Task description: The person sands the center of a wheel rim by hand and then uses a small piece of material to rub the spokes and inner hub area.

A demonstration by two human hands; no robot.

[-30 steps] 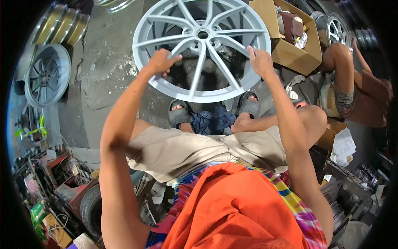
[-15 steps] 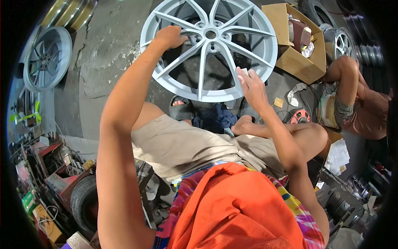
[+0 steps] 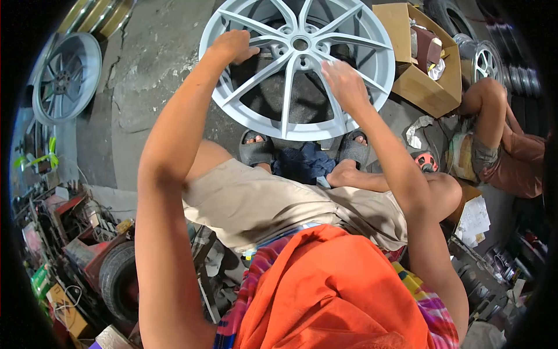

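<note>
Nearest is bright orange cloth point(image 3: 331, 285) over the wearer's front, with a worn black rubber tyre point(image 3: 110, 279) to the near left. Past the beige fabric shorts point(image 3: 279, 203), a crumpled dark blue cloth point(image 3: 304, 161) lies between two dark open-toed sandals point(image 3: 256, 151).

Just beyond the feet is the pale grey multi-spoke metal wheel point(image 3: 289, 87), open face up; what props it underneath cannot be made out. The right hand point(image 3: 349, 86), blurred, is over its right-hand spokes, fingers slightly bent and fairly close together. The left hand point(image 3: 234, 46) is at the left spokes, fingers curled inward. Whether either grips anything cannot be told.

If the wheel is poorly supported, uneven pressure could tip it, and its near edge might land on the bare toes. Fingers working fast could knock or scrape on spoke edges, or jam in the gaps.

Farther right stands an open brown cardboard box point(image 3: 427, 93), near another person's bare knee point(image 3: 491, 96); a wheel knocked sideways could bump the box.
</note>
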